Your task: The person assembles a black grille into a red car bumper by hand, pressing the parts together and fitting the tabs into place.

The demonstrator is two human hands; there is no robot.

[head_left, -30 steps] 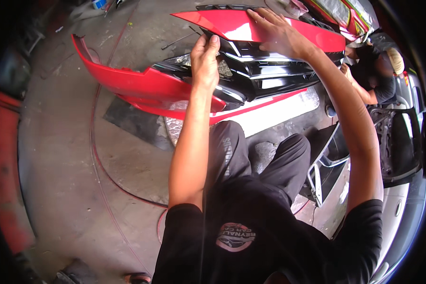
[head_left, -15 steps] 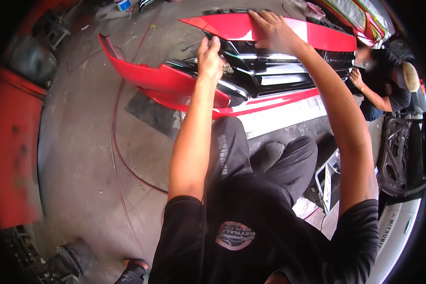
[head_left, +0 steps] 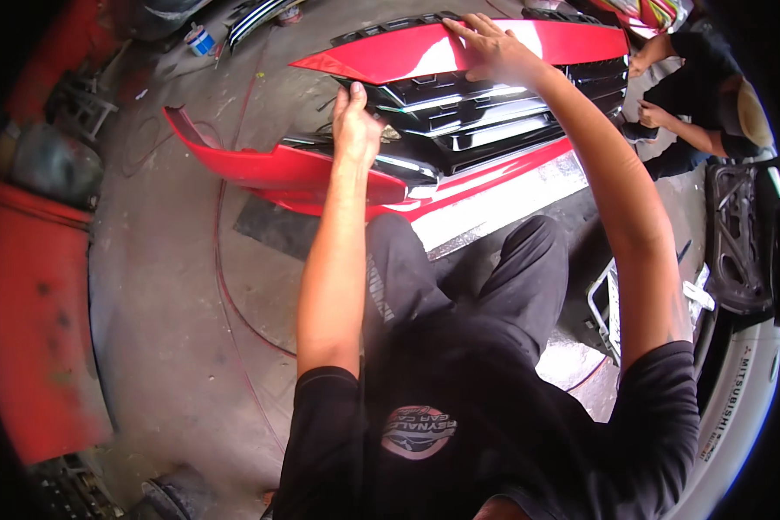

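Note:
A red car front bumper [head_left: 321, 173] with a black slatted grille [head_left: 494, 126] stands before me. A glossy red strip [head_left: 390, 54] runs along the top of the grille, its left end pointed. My left hand [head_left: 357, 128] is closed round the grille's left edge just below that point, thumb up; its other fingers are partly hidden. Across the top of the red strip lies my right hand [head_left: 498, 56], palm down with the fingers spread.
A co-worker [head_left: 702, 95] crouches at the bumper's right end, one hand near it. A light board [head_left: 468, 217] lies under the bumper. A hose [head_left: 225, 286] curves over the floor on the left, beside a red panel [head_left: 35, 321]. A blue-and-white can [head_left: 199, 40] stands at the back.
The bumper sits a little further left in view, as do my hands, which keep their places on it. A second hand of the co-worker now shows near the red strip's right end.

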